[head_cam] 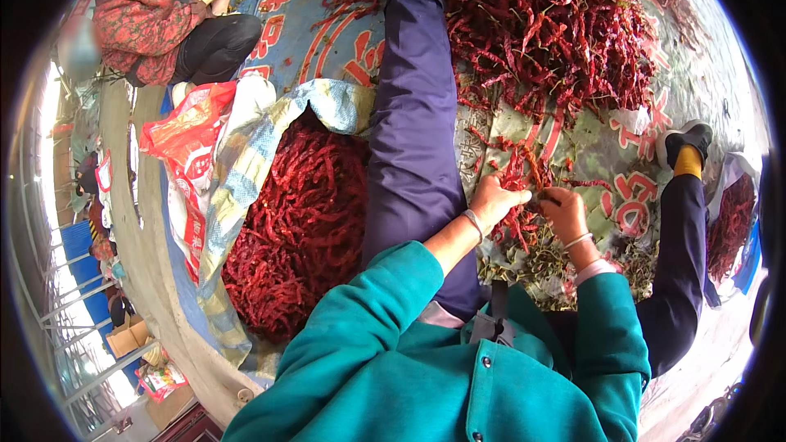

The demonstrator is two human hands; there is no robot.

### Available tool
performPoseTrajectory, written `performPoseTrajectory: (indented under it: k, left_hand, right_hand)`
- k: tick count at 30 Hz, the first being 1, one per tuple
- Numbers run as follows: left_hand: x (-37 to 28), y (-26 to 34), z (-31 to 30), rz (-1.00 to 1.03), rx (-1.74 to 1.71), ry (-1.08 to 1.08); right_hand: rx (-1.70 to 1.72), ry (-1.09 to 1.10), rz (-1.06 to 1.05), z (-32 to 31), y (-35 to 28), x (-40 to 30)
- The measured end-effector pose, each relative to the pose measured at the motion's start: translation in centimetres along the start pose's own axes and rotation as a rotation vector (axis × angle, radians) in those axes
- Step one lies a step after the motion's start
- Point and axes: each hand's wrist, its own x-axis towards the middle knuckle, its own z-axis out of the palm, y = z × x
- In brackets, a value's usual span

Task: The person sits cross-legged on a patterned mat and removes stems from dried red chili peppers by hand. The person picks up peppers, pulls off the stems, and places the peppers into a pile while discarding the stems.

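Note:
My left hand [493, 204] holds a few dried red chili peppers [514, 175] between thumb and fingers, just right of my outstretched left leg. Close beside it, my right hand [564, 215] has its thumb and fingertips pinched at the end of a dried red chili pepper [541, 170]; the exact grip is partly hidden by the fingers. Beneath both hands lie loose chilies [521, 232] and a scatter of dry stems and leaf bits [534, 273]. A large heap of dried red chilies with stems [546, 31] rises beyond my hands, between my feet.
An open woven plastic sack [236, 187] full of red chilies [301, 221] stands left of my leg, beside a red and white plastic bag [193, 129]. Another person [153, 31] sits at upper left. A second filled bag [731, 227] is at right. A printed tarp [626, 166] covers the ground.

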Motion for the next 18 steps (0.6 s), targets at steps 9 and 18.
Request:
performPoseTrajectory:
  k: [9, 18]
  left_hand:
    - [-1.6, 1.5, 0.8, -0.032, -0.068, -0.097]
    - [-4.2, 4.1, 2.8, 0.132, 0.187, -0.165]
  right_hand:
    - [0.463, -0.016, 0.179, -0.1, -5.6, -2.3]
    - [0.218, -0.126, -0.172, -4.0, -7.6, -2.8]
